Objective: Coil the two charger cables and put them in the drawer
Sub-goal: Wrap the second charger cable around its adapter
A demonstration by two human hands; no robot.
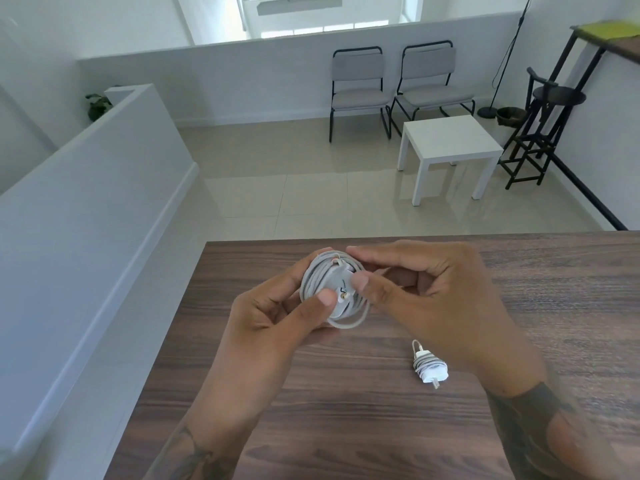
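Left hand (pixel 277 313) cups the coil (pixel 332 289) above the surface (pixel 346 410), fingers curled round it to keep the loops together, while right hand (pixel 426 289) pinches its edge, likely tucking the end; second charger (pixel 430 365) lies wound nearby.

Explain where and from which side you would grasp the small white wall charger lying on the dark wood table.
Pinch the small white wall charger across its cable-wrapped middle, coming from above: it lies flat, so its sides are exposed, while prongs and cable loop stick out at the ends.
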